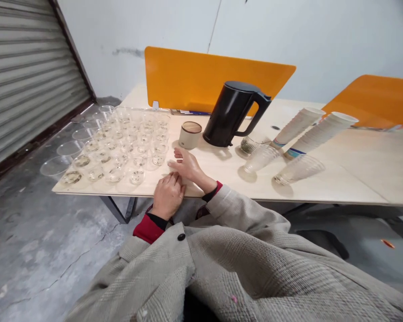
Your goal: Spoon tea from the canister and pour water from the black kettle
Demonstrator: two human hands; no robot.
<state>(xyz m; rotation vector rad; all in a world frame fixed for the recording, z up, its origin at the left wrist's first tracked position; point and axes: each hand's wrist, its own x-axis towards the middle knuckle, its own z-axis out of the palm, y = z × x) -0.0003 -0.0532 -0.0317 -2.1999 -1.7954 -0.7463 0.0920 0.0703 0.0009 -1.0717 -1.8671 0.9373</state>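
My left hand (169,193) rests back up on the table's front edge, fingers lying forward and holding nothing. Just beyond it, my right hand (187,166) is raised a little with its fingers apart and nothing in them. Left of both hands stand rows of clear plastic cups (137,176), several with dark bits at the bottom. A cream canister (190,136) with a brown rim stands just behind my right hand. Behind and to the right is a black electric kettle (230,114), upright with its lid closed and handle to the right.
Right of the kettle stand a small glass (249,145) with dark bits, stacked clear cups (298,170), a second clear stack (261,158) and two stacks of paper cups (325,134). An orange divider (188,80) lines the back of the wooden table (342,185).
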